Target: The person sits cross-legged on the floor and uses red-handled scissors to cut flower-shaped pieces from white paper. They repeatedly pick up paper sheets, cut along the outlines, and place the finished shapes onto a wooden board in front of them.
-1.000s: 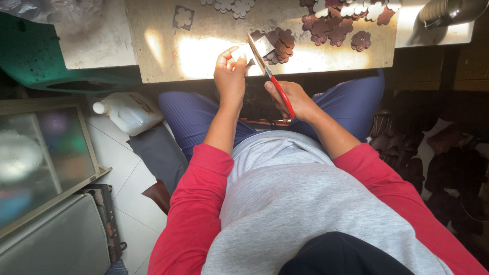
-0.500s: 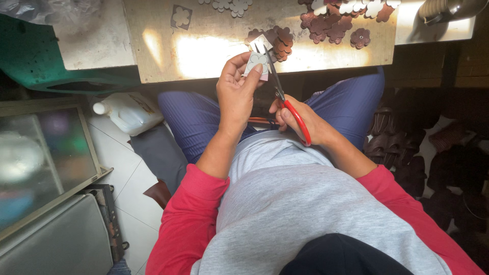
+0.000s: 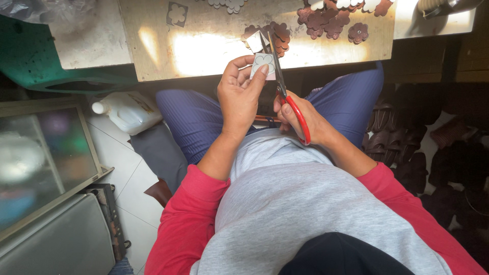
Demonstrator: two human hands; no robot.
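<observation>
Roughly, biggest first: sat at pale wooden worktable [image 3: 204,51] w/ sunlit patch, top edge of view. Wore grey top w/ red sleeves [image 3: 188,224], blue striped trousers [image 3: 193,119]. Saw green plastic tub [image 3: 30,56] at left under table edge, glass-fronted metal cabinet [image 3: 41,158] lower left, pale tiled floor [image 3: 117,158], white plastic jug [image 3: 127,109] lying on its side beside left knee. Dark heap of cut brown pieces [image 3: 438,147] on floor at right, too dim to tell more.

On table: cluster of brown flower-shaped cut-outs [image 3: 331,20] upper right, another small pile [image 3: 275,33] just behind the hands, one square scrap w/ flower-shaped hole [image 3: 177,14] upper left. So, as a judgement: plenty of flowers already cut, at least one blank spent; job looked well along but not finished, since another piece was in hand.

Left hand [image 3: 239,99] held small pale square piece w/ flower outline [image 3: 262,63] above lap, just below table edge; fingers curled close round it, thumb and fingertips pinching edges. Right hand [image 3: 300,119] gripped red-handled scissors [image 3: 288,94], fingers thru loops, blades pointing up, touching right edge of the square. Blades seemed near closed; couldn't tell how far into the piece. Outline on square appeared mostly uncut, so trimming of this one prob. barely begun.
</observation>
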